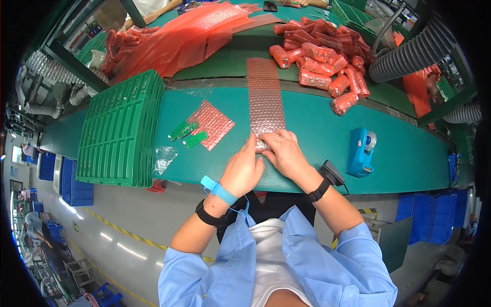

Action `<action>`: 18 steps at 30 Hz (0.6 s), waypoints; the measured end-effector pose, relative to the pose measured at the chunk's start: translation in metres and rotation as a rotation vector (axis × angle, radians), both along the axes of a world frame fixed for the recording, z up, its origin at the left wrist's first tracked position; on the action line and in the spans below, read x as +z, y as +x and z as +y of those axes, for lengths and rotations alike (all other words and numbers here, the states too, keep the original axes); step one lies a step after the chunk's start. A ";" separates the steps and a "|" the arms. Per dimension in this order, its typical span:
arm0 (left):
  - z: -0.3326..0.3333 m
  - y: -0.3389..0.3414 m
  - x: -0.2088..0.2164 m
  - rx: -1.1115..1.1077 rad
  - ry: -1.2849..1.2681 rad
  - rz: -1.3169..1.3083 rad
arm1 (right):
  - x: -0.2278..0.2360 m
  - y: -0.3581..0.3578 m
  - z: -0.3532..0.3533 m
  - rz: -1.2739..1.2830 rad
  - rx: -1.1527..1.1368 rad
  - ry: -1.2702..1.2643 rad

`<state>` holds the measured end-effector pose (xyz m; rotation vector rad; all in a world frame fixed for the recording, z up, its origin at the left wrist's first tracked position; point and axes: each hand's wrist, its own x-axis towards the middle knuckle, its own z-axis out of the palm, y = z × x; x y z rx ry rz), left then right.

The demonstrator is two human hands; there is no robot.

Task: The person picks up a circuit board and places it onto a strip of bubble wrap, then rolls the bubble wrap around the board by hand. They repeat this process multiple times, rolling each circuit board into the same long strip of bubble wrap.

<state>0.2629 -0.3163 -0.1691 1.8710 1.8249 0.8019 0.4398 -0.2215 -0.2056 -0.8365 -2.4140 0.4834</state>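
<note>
**Teal-green flat bench (pixel 317 128), bubble wrap under both hands**

From the head view, taking the clock from our hands, we see a long strip of translucent red bubble wrap (pixel 266 97) running toward twelve o'clock, its near end beneath our fingers. Our right hand (pixel 289 156) grasps that end, fingers bent over it and thumb low. Our left hand (pixel 241 166) touches its left edge with bent fingers; how firmly it grips, and whether anything lies inside, we cannot tell.

At ten o'clock we have a small red bubble-wrap square (pixel 217 129), with narrow green circuit boards (pixel 195 139) on and beside it. Upright ribbed green plastic trays (pixel 117 130) stand at nine, a blue plastic tape dispenser (pixel 359 156) at three, and piled red bubble-wrapped bundles (pixel 319 48) at one.

To handle the strip well, we judge, we should press evenly with both hands, keep its long edges parallel, and avoid squeezing hard enough to burst the bubbles.
</note>
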 end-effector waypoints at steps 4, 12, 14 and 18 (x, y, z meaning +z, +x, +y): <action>0.003 -0.005 0.010 -0.026 -0.100 -0.167 | 0.000 -0.002 0.002 -0.063 -0.001 0.118; -0.009 -0.006 0.010 0.051 -0.194 -0.383 | -0.003 -0.025 0.002 -0.259 0.001 0.303; -0.012 -0.011 0.011 0.067 -0.222 -0.400 | -0.004 -0.035 0.000 -0.282 0.014 0.341; -0.020 -0.024 0.012 0.027 -0.091 -0.226 | -0.004 -0.052 -0.006 -0.270 0.040 0.348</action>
